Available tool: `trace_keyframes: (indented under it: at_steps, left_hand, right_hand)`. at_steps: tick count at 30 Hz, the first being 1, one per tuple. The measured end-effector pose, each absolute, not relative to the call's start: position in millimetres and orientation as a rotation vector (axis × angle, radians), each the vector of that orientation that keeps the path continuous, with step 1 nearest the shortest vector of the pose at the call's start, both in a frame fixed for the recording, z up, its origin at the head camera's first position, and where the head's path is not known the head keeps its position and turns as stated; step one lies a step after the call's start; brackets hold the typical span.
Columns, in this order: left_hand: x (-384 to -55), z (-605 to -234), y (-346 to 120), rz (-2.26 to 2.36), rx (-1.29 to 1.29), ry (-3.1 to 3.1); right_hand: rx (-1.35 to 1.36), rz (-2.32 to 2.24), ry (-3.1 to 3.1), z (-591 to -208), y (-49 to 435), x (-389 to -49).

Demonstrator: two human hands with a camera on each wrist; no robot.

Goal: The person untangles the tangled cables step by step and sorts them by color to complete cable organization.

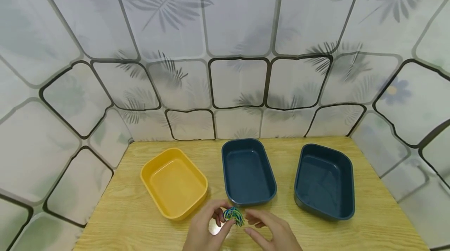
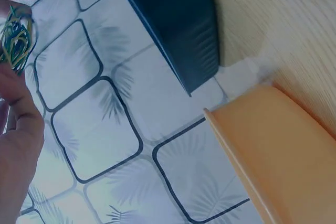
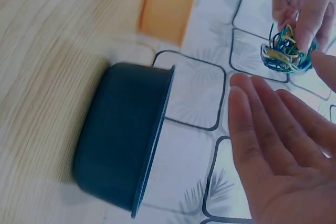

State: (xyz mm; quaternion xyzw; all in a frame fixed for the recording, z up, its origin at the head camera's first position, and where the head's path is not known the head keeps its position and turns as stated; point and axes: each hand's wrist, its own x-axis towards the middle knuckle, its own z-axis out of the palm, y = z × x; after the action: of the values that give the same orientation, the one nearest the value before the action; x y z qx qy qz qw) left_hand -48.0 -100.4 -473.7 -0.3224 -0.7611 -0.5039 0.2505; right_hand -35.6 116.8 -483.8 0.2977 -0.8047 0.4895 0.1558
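Observation:
My left hand pinches a small tangled bundle of thin green, blue and yellow strands between thumb and fingers. The same bundle shows loose loops in the right wrist view, and it sits at the left edge of the left wrist view. Just right of it is my right hand, with thumb and fingers spread apart and nothing between them. In the right wrist view its fingers look extended, a little short of the strands. Both hands are in front of the middle dark blue tray.
A yellow tray stands on the left of the wooden table. Another dark blue tray is on the right. Patterned fabric with a stone and leaf print rises behind the table and along both sides.

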Motion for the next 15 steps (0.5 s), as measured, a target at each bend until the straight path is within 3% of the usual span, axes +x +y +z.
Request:
trace_keyframes:
  at_steps: [6,15]
  left_hand:
    - [-49,-476,-91,-1.325,-0.915,-1.995]
    - [-46,-482,-84,-1.377,-0.940,-1.970]
  right_hand:
    - [0.895,1.507,-2.181,-483,112,-36]
    - [0.738,1.641,-2.259,-478,112,-33]
